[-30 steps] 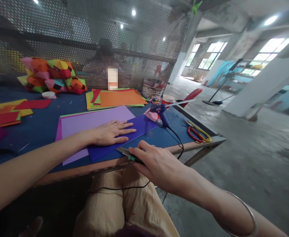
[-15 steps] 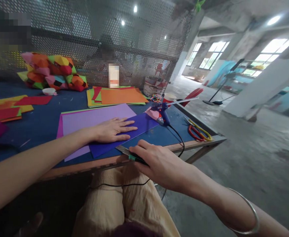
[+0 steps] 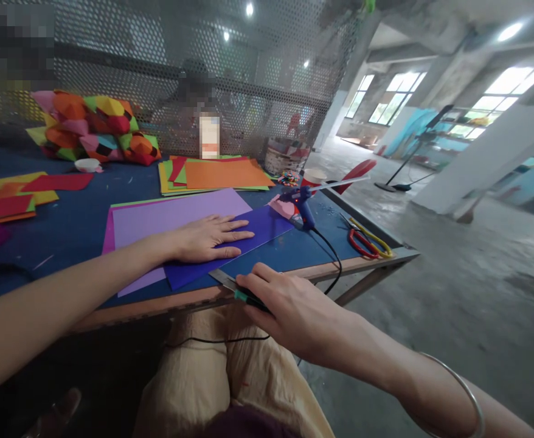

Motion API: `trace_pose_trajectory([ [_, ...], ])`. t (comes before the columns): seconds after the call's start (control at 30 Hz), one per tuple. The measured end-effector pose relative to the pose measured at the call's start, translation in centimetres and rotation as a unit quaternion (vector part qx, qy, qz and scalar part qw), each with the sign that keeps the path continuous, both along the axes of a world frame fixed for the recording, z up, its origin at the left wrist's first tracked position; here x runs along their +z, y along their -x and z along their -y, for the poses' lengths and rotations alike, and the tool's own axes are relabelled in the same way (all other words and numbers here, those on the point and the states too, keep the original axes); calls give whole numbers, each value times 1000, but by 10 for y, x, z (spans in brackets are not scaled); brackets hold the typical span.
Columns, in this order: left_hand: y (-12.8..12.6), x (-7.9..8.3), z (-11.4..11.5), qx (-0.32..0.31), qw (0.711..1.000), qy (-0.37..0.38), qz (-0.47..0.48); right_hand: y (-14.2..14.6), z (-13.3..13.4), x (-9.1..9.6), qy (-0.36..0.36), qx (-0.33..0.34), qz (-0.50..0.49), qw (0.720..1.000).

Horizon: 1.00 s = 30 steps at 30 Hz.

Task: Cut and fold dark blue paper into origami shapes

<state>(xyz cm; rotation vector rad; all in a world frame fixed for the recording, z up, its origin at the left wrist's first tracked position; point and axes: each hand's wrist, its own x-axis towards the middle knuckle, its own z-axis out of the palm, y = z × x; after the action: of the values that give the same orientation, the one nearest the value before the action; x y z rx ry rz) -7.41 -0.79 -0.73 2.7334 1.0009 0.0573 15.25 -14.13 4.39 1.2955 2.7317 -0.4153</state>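
Observation:
My left hand point(image 3: 210, 239) lies flat with spread fingers, pressing on a dark blue-purple sheet of paper point(image 3: 267, 226) and the lilac sheet point(image 3: 157, 218) beneath it. Magenta and green edges peek out under the lilac one. In my right hand point(image 3: 280, 298) is a utility knife point(image 3: 244, 296) with a green and black handle, its blade out and pointing left. The blade's tip is close to the dark sheet's lower edge, above the table's front border; I cannot tell if it touches anything.
A blue glue gun point(image 3: 301, 205) with its cord rests right of the paper. Beyond it lie red-and-yellow scissors point(image 3: 367, 238). Orange and green sheets point(image 3: 224, 174) are stacked at the back, near a woven basket point(image 3: 286, 157) and folded paper shapes point(image 3: 93, 125). Colored strips point(image 3: 6, 201) lie left.
My right hand and the knife have shifted slightly left. The left hand holds its place on the paper.

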Motion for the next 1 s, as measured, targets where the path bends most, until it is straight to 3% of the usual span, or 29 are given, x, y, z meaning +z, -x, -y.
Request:
trace_pose_trajectory([
  [1.0,-1,0,1,-2,1000,-9,-10,16,2,-5,-34,30,15,999],
])
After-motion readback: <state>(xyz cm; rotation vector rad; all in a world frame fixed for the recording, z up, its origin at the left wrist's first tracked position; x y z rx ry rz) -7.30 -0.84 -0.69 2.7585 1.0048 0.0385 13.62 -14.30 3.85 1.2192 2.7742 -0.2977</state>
